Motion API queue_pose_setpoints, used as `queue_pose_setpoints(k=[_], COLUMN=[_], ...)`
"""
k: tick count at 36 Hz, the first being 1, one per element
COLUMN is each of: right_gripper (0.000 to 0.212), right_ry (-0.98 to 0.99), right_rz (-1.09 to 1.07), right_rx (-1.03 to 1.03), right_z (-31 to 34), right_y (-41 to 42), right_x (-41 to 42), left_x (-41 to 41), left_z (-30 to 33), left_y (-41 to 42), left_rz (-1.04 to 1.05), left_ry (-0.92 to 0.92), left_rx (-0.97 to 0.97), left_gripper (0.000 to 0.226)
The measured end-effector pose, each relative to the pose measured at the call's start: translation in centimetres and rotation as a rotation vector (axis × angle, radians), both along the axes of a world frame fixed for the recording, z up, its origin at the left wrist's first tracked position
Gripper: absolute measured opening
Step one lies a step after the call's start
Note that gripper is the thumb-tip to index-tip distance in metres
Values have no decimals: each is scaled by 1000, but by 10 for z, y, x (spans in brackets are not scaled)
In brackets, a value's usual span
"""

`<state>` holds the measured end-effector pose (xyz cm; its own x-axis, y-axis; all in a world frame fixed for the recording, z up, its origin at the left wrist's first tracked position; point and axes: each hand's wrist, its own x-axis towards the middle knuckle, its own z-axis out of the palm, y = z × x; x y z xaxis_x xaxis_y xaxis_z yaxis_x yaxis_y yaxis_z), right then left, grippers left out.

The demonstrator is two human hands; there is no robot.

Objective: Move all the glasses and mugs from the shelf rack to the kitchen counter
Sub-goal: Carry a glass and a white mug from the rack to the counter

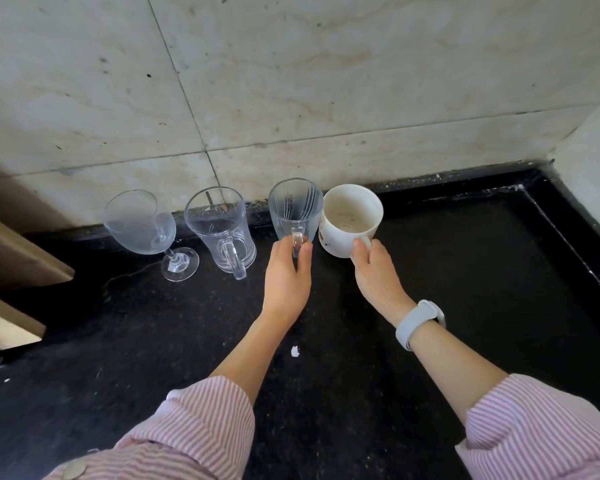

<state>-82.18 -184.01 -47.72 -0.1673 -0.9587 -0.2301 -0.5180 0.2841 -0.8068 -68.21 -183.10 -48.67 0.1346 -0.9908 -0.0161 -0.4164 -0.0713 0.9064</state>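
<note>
Four vessels stand in a row on the black kitchen counter (465,271) against the tiled wall. From the left they are a wine glass (137,221), a clear glass mug with a handle (219,226), a ribbed glass mug (295,209) and a white ceramic mug (349,220). My left hand (286,271) grips the ribbed glass mug by its handle. The white mug's handle is pinched in my right hand (374,271). Both mugs rest upright on the counter and touch each other.
A wooden board or shelf edge (18,254) juts in from the left. The counter has a raised black rim (575,244) at the right and meets the wall (291,81) at the back. A small white speck (295,350) lies between my forearms.
</note>
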Motion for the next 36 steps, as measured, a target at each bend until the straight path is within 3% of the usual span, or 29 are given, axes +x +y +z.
queue_pose_setpoints(k=[8,14,19,21,28,36], right_gripper=[37,36,46,48,46,43], right_ry=[26,205,526,564,489,377], right_rz=[-22,-14,309,440,789,1193], right_rx=[15,-157,-202,-156,-204,-410], right_z=[15,44,57,61,96,154], right_y=[13,57,98,113,184,341], right_x=[-2,11,42,64,179,322], left_x=[2,22,63,89,201,313], left_z=[11,29,46,54,92,155], left_y=[19,60,107,130,242,459], left_rz=[-53,-133,-114,-82,187,596], left_ry=[-229,-542,-767,-810,-877,-873], left_rx=[99,87,78,97,200,284], left_gripper=[32,51,51,49,46,46])
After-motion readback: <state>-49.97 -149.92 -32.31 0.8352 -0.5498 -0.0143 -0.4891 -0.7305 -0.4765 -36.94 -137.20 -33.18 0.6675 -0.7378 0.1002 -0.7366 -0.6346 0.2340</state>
